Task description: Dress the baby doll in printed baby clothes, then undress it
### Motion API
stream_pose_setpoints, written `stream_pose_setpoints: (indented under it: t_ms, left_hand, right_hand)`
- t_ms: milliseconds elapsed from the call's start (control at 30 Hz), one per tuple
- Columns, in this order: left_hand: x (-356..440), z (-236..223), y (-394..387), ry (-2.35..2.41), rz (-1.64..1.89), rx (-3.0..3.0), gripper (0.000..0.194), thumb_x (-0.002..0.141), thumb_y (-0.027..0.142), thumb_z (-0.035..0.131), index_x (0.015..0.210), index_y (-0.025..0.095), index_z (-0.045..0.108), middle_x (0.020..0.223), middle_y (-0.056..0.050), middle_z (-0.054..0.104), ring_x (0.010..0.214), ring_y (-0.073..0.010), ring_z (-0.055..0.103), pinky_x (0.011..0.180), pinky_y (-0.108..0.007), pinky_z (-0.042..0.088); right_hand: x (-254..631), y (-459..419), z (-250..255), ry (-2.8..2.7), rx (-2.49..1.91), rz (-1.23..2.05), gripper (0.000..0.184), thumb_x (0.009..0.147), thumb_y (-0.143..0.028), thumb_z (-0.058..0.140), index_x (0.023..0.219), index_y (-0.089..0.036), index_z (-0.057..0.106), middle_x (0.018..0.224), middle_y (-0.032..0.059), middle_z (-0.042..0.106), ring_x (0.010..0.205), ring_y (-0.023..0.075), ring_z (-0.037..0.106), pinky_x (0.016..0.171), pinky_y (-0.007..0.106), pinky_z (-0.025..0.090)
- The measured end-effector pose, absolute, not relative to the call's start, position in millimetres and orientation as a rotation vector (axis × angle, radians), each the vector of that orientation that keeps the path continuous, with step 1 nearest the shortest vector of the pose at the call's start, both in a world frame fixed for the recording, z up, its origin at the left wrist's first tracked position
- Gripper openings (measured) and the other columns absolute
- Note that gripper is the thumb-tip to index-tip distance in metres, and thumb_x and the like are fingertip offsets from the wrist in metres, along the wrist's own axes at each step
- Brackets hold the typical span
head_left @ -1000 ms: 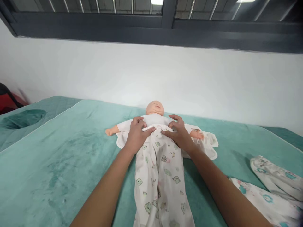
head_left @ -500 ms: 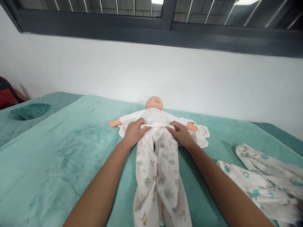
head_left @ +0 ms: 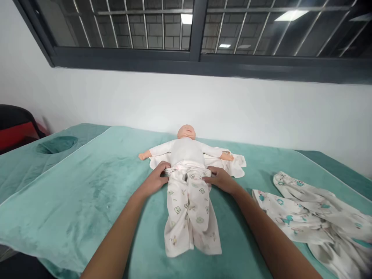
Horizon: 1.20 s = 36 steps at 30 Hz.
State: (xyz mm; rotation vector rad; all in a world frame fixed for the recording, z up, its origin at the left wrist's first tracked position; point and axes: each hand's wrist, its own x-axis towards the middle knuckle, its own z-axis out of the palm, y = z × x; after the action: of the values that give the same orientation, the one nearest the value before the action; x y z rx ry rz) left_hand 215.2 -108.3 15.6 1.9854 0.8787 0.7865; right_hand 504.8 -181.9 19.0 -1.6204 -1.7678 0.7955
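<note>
A baby doll (head_left: pixel 186 149) in a white top lies on its back on a teal table cover (head_left: pixel 87 193), head toward the wall. White printed trousers (head_left: pixel 188 209) cover its legs. My left hand (head_left: pixel 155 179) grips the trousers' waistband at the doll's left hip side. On the other side, my right hand (head_left: pixel 218 179) pinches the same waistband. Both hands are closed on the fabric at the doll's waist. A white cloth (head_left: pixel 236 164) is spread under the doll's torso.
A crumpled white garment with teal prints (head_left: pixel 308 209) lies on the cover at the right. A round face hole (head_left: pixel 56 144) shows in the left table. A dark and red object (head_left: pixel 14 128) stands at far left. The white wall and a barred window are behind.
Both hands slid down from the doll's chest to its waist, drawing the trousers' waistband toward me. The camera view pulled back and tilted up.
</note>
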Motion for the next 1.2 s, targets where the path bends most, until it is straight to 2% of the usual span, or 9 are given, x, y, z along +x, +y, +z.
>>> stream_pose_setpoints:
  t_ms: [167, 267, 400, 633, 833, 900, 1000, 1100, 1200]
  left_hand:
    - [208.2, 15.1, -121.6, 0.88, 0.673, 1.956, 0.034, 0.068, 0.018, 0.055, 0.102, 0.021, 0.054, 0.096, -0.001, 0.06, 0.089, -0.019, 0.055, 0.079, -0.029, 0.044]
    - [212.1, 8.6, -127.3, 1.055, 0.716, 1.998, 0.028, 0.068, 0.016, 0.053, 0.095, 0.021, 0.055, 0.088, 0.0, 0.062, 0.081, -0.0179, 0.055, 0.073, -0.027, 0.043]
    - [217.8, 0.8, -135.6, 1.332, 0.853, 2.045, 0.013, 0.074, 0.022, 0.05, 0.086, 0.021, 0.055, 0.072, 0.003, 0.058, 0.067, -0.0161, 0.051, 0.065, -0.027, 0.038]
    - [213.5, 6.5, -155.5, 1.139, 0.842, 1.929, 0.022, 0.083, 0.034, 0.046, 0.09, 0.018, 0.06, 0.093, -0.003, 0.065, 0.086, -0.02, 0.058, 0.078, -0.03, 0.044]
    - [190.1, 18.0, -169.6, 0.842, 0.599, 1.972, 0.051, 0.071, 0.037, 0.07, 0.118, 0.022, 0.054, 0.129, -0.006, 0.053, 0.112, -0.0228, 0.054, 0.094, -0.03, 0.042]
    - [187.6, 18.1, -175.5, 0.823, 0.561, 2.016, 0.05, 0.068, 0.036, 0.073, 0.112, 0.022, 0.056, 0.123, -0.005, 0.055, 0.106, -0.0216, 0.056, 0.09, -0.029, 0.044]
    - [190.4, 11.9, -186.0, 0.84, 0.674, 2.118, 0.02, 0.073, 0.036, 0.066, 0.077, 0.018, 0.057, 0.099, -0.004, 0.06, 0.087, -0.0176, 0.056, 0.077, -0.026, 0.043]
    - [194.7, 2.8, -197.7, 0.954, 0.83, 2.147, 0.032, 0.078, 0.034, 0.057, 0.055, 0.018, 0.042, 0.07, 0.0, 0.052, 0.07, -0.0144, 0.05, 0.067, -0.025, 0.039]
    - [198.4, -0.9, -208.5, 1.152, 0.91, 2.036, 0.029, 0.077, 0.031, 0.054, 0.055, 0.019, 0.04, 0.058, 0.003, 0.044, 0.061, -0.0134, 0.044, 0.059, -0.024, 0.034]
  right_hand:
    - [483.2, -193.9, 9.8, -1.687, -1.66, 0.454, 0.039, 0.076, -0.045, 0.061, 0.056, -0.02, 0.04, 0.058, -0.0041, 0.043, 0.061, 0.0134, 0.042, 0.058, 0.026, 0.028]
    - [470.7, -198.6, 1.6, -1.531, -1.715, 0.346, 0.037, 0.075, -0.04, 0.058, 0.054, -0.021, 0.034, 0.051, -0.0055, 0.034, 0.056, 0.0123, 0.035, 0.056, 0.027, 0.024]
    - [459.4, -202.5, -4.7, -1.352, -1.738, 0.319, 0.027, 0.08, -0.039, 0.049, 0.062, -0.022, 0.037, 0.058, -0.0049, 0.039, 0.06, 0.0134, 0.038, 0.057, 0.026, 0.029]
    - [454.6, -215.4, -0.4, -1.289, -1.606, 0.523, 0.019, 0.079, -0.041, 0.051, 0.076, -0.022, 0.05, 0.077, -0.0015, 0.054, 0.073, 0.0167, 0.047, 0.067, 0.027, 0.038]
    - [466.6, -244.2, 13.5, -1.658, -1.468, 0.783, 0.033, 0.072, -0.05, 0.068, 0.083, -0.02, 0.058, 0.083, -0.0005, 0.057, 0.081, 0.0187, 0.051, 0.073, 0.029, 0.04]
    - [467.4, -253.6, 16.8, -1.735, -1.471, 0.798, 0.042, 0.065, -0.05, 0.075, 0.09, -0.02, 0.06, 0.092, 0.0015, 0.059, 0.087, 0.0209, 0.053, 0.076, 0.03, 0.041]
    - [461.1, -263.0, 15.6, -1.761, -1.566, 0.709, 0.036, 0.069, -0.052, 0.072, 0.078, -0.02, 0.06, 0.083, 0.0009, 0.059, 0.079, 0.0201, 0.053, 0.07, 0.029, 0.038]
    - [449.4, -268.2, 8.5, -1.7, -1.692, 0.442, 0.036, 0.075, -0.05, 0.064, 0.061, -0.021, 0.047, 0.063, -0.0022, 0.05, 0.068, 0.0173, 0.047, 0.063, 0.028, 0.031]
    - [438.7, -272.3, 2.7, -1.508, -1.733, 0.382, 0.038, 0.079, -0.048, 0.058, 0.061, -0.023, 0.036, 0.057, -0.0042, 0.041, 0.062, 0.0155, 0.04, 0.061, 0.028, 0.03]
